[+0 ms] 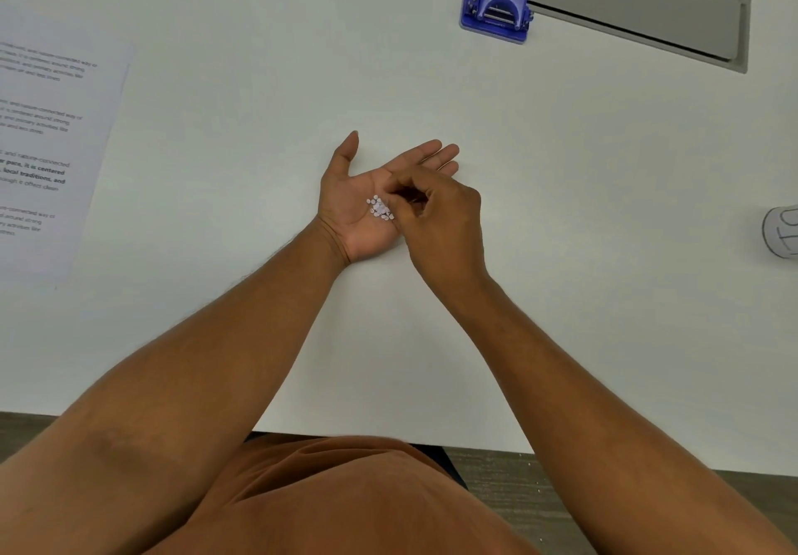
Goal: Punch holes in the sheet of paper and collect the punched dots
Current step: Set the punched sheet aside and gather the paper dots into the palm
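My left hand (354, 204) lies palm up on the white table, fingers spread, with a small heap of white punched dots (380, 208) resting in the palm. My right hand (444, 222) hovers over it, fingertips pinched together right at the dots; whether it holds a dot is hidden. The printed sheet of paper (52, 144) lies flat at the far left of the table. The blue hole punch (496, 8) stands at the back, right of centre, apart from both hands.
The white table (259, 79) fills the view, its near edge by my torso. A grey cable hatch (613, 6) is set in the surface behind the punch. A white cup-like object (783, 230) shows at the right edge.
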A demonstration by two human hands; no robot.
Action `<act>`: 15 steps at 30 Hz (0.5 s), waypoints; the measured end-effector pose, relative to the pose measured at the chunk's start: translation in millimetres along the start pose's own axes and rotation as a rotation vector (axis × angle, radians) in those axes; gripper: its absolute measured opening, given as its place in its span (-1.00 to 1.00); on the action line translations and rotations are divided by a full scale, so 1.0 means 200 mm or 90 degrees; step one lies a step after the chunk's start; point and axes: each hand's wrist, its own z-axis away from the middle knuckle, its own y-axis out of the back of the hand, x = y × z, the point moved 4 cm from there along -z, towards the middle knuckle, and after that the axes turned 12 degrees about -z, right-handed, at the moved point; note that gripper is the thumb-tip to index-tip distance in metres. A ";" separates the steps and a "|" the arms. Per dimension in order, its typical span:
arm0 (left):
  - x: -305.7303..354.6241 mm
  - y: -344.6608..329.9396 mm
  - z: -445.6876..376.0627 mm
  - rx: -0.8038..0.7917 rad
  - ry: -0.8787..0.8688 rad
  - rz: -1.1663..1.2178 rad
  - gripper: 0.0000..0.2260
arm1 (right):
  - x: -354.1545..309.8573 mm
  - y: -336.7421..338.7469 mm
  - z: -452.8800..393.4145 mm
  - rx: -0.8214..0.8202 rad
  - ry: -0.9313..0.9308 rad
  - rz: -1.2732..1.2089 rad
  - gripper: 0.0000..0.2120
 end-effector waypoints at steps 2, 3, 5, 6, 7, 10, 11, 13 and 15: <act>0.00 0.00 0.00 -0.002 -0.001 -0.006 -0.13 | 0.00 0.00 -0.01 -0.024 -0.004 0.019 -0.83; 0.00 0.01 0.00 -0.002 0.000 -0.005 -0.13 | 0.00 0.00 -0.02 -0.032 -0.005 0.026 -0.80; 0.00 0.01 -0.01 -0.002 0.001 -0.004 -0.14 | 0.00 0.00 -0.03 -0.037 -0.009 0.029 -0.77; 0.00 0.00 0.00 -0.004 0.003 -0.005 -0.14 | 0.00 0.00 -0.03 -0.037 -0.011 0.027 -0.76; 0.00 0.00 0.00 -0.006 0.004 -0.006 -0.14 | 0.00 0.00 -0.03 -0.034 -0.014 0.019 -0.76; 0.00 0.00 0.00 -0.008 0.007 -0.002 -0.14 | 0.00 0.00 -0.04 -0.021 -0.026 -0.010 -0.76; 0.00 0.01 0.00 -0.006 0.009 -0.001 -0.14 | 0.01 0.00 -0.04 -0.020 -0.034 -0.019 -0.77; 0.00 0.01 0.00 -0.003 0.012 -0.005 -0.14 | 0.01 0.01 -0.04 -0.022 -0.046 -0.042 -0.78; 0.00 0.00 0.00 -0.005 0.013 -0.004 -0.14 | 0.02 0.05 -0.05 -0.017 -0.063 -0.096 -0.77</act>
